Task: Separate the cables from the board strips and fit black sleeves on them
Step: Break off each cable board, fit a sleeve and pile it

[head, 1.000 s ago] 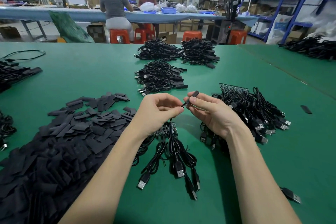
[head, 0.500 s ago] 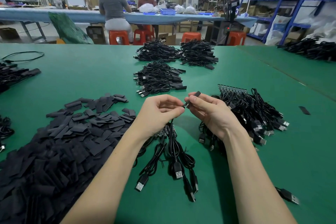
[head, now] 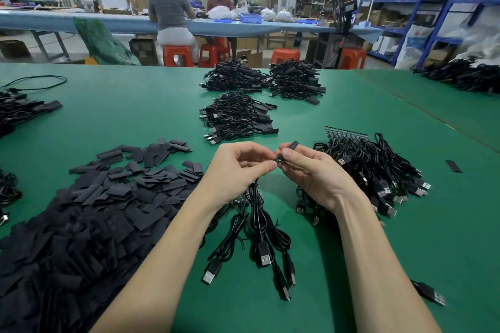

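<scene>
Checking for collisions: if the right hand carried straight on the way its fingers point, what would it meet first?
The right hand, pinching a black sleeve, points left at the left hand; their fingertips nearly touch, so probably that hand first.

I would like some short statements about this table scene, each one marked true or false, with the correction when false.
1. The right hand holds a black sleeve. True.
2. The big pile of loose sleeves lies on the person's right. False: it lies on the left.
3. The left hand rests flat on the table. False: it is raised, its fingers pinching at the cable end by the sleeve.
4. Cables with USB plugs hang down from the hands. True.
5. The board strip with cables lies beyond the right hand. True.
</scene>
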Motion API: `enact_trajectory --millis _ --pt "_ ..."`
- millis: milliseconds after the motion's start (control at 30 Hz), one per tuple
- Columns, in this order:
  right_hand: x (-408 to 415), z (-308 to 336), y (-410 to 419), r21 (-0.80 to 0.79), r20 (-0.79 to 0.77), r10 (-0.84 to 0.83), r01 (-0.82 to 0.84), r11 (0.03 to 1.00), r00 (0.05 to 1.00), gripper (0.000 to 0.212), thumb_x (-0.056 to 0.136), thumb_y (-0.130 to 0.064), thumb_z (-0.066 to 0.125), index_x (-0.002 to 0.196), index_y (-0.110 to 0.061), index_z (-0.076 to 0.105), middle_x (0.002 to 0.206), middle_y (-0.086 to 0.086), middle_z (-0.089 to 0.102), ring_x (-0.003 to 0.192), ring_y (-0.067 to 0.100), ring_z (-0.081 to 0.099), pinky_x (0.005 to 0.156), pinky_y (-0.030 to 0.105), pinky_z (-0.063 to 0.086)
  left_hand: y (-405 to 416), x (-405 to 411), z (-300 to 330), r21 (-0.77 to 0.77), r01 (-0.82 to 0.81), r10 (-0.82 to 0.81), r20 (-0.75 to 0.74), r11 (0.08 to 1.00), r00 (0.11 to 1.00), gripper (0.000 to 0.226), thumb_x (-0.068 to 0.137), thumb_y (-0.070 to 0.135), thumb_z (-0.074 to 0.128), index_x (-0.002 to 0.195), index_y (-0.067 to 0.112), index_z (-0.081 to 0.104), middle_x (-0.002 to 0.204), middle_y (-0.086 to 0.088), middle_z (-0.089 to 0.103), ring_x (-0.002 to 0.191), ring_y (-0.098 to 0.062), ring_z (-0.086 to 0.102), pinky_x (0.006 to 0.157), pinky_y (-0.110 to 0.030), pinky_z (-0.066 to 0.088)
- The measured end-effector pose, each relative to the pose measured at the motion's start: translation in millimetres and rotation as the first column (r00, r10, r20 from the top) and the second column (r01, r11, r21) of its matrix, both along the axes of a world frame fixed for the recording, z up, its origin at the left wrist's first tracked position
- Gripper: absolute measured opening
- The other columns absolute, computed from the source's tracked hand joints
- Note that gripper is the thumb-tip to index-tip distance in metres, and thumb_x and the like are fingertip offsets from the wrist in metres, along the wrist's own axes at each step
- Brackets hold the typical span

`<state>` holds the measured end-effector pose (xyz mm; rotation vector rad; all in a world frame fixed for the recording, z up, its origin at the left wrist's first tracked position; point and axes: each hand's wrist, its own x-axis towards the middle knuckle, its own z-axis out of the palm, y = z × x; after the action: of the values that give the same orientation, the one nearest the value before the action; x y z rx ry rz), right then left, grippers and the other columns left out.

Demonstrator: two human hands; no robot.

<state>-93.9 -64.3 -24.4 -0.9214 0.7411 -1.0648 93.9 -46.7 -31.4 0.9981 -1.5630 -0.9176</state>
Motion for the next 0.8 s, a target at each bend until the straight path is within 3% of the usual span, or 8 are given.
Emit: enact_trajectory --millis 167,333,400,500,800 --pt "5.0 -0.5 0.5 -0.01 -0.012 0.008 -0.008 1.0 1.0 0.028 0.075 -0.013 0.077 0.102 -0.005 0.074 0.095 0.01 0.077 0.08 0.013 0.072 0.074 0.018 0.057 -0.5 1.0 -1.9 -0.024 0.0 -0.001 -0.033 1.0 0.999 0.015 0.083 0.007 0.081 0.086 0.02 0.075 0.084 0.003 0.077 0.08 -0.01 0.072 0.077 -0.019 0.055" --pt "9.2 3.5 -0.5 -0.121 -0.031 -0.096 0.092 0.988 0.995 0.043 0.072 -0.024 0.084 0.113 -0.018 0.074 0.105 0.016 0.076 0.083 0.02 0.074 0.077 0.024 0.058 -4.0 -3.7 -3.4 -0.007 -0.032 0.031 -0.111 0.999 0.993 0.015 0.083 0.006 0.08 0.085 0.018 0.073 0.082 0.004 0.076 0.076 -0.008 0.07 0.076 -0.019 0.054" --pt "10.5 4.6 -0.3 -0.153 -0.007 -0.127 0.124 0.98 0.992 0.038 0.072 -0.025 0.085 0.109 -0.02 0.076 0.103 0.017 0.076 0.079 0.021 0.074 0.076 0.023 0.059 -4.2 -4.7 -4.8 0.006 -0.042 0.043 -0.127 0.999 0.991 0.015 0.082 0.005 0.08 0.085 0.017 0.072 0.079 0.005 0.075 0.074 -0.008 0.069 0.075 -0.018 0.053" --pt "13.4 4.9 0.1 -0.176 0.009 -0.161 0.16 0.971 0.987 0.033 0.072 -0.023 0.085 0.103 -0.018 0.079 0.098 0.018 0.077 0.075 0.021 0.073 0.073 0.023 0.059 -4.4 -5.7 -5.2 0.007 -0.055 0.055 -0.13 0.998 0.99 0.015 0.082 0.003 0.08 0.085 0.015 0.072 0.077 0.005 0.074 0.072 -0.007 0.068 0.073 -0.018 0.054" --pt "18.2 -1.5 0.6 -0.153 0.043 -0.206 0.21 0.966 0.978 0.035 0.077 -0.015 0.081 0.11 -0.008 0.074 0.096 0.021 0.076 0.079 0.022 0.073 0.075 0.025 0.059 -5.1 -11.4 -6.6 -0.002 -0.133 0.132 -0.136 0.991 0.982 0.012 0.082 0.004 0.08 0.085 0.013 0.073 0.083 0.002 0.077 0.08 -0.009 0.071 0.078 -0.021 0.056"
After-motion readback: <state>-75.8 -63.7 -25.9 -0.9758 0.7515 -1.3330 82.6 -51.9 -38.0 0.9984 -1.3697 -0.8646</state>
